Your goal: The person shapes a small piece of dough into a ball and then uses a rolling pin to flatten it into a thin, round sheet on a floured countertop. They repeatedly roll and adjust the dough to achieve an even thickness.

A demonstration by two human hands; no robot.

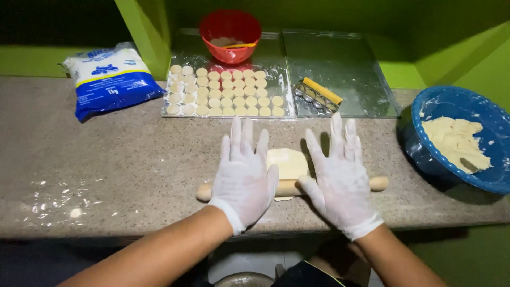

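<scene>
A wooden rolling pin (287, 186) lies across a flattened piece of pale dough (287, 162) on the stone counter. My left hand (243, 175), in a white glove, presses flat on the pin's left half with its fingers spread. The gloved palm of my right hand (340, 178) rests the same way on the pin's right half. Both ends of the pin stick out past my hands. The dough shows between and beyond my two hands.
A metal tray (284, 85) at the back holds rows of small dough rounds (223, 93) and a red bowl (230, 34). A second tray (361, 79) carries a yellow-handled cutter (317, 94). A blue bowl (425, 154) of dough stands right, a flour bag (111, 79) left.
</scene>
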